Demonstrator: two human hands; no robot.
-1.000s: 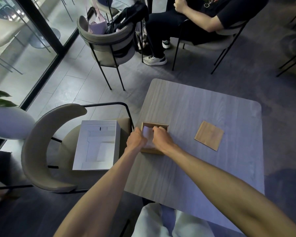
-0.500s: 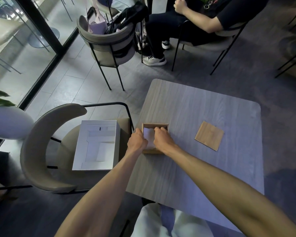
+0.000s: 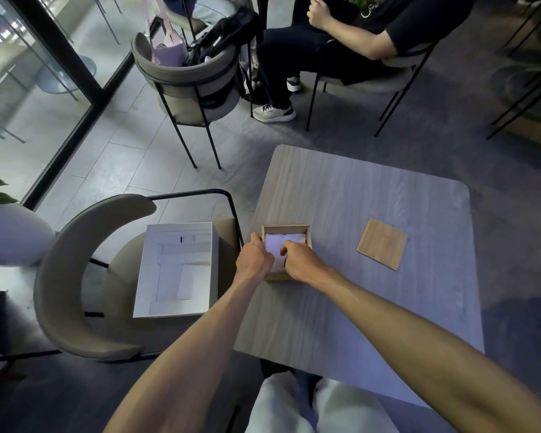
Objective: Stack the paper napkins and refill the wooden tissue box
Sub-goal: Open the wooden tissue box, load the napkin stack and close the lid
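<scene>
Wooden, square and open-topped, the tissue box sits at the left edge of the grey wood-grain table, white paper napkins inside. Left hand and right hand press curled fingers onto the napkins. A flat square wooden lid lies apart rightward, bare tabletop around it. A white cardboard box rests on the chair alongside.

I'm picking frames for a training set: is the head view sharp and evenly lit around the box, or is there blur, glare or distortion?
Head view: hands, napkins and wooden box are reasonably sharp; the light is dim and bluish, brighter by the window at left; no glare on the table; the wide-angle lens stretches the forearms and bends the edges.
</scene>
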